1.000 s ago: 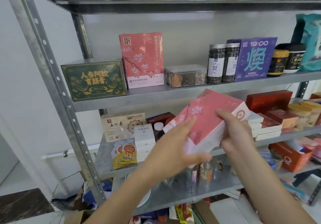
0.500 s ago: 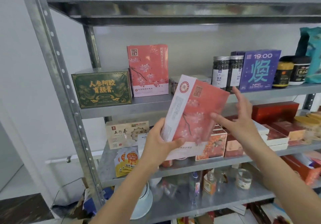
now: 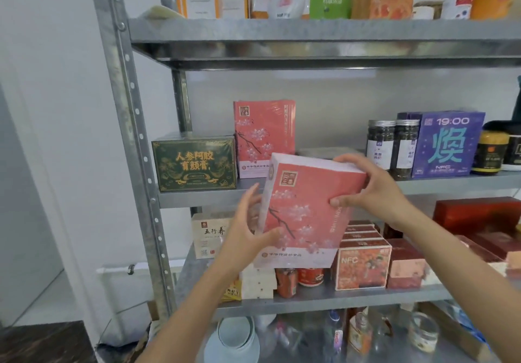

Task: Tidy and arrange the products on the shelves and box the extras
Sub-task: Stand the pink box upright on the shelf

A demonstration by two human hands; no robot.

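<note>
- The pink blossom box (image 3: 307,213) tilts in front of the middle shelf (image 3: 197,197), at 5 o'clock from its shelved twin (image 3: 263,137).
- The left hand (image 3: 248,230) grips its 8 o'clock edge.
- The right hand (image 3: 369,188) clasps its 2 o'clock corner.

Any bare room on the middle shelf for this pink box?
Only partly: between the standing pink box and the dark jars sits a low lidded container; the held box hides the shelf before it. A bare strip runs before the purple box. The lower shelf is crowded.
</note>
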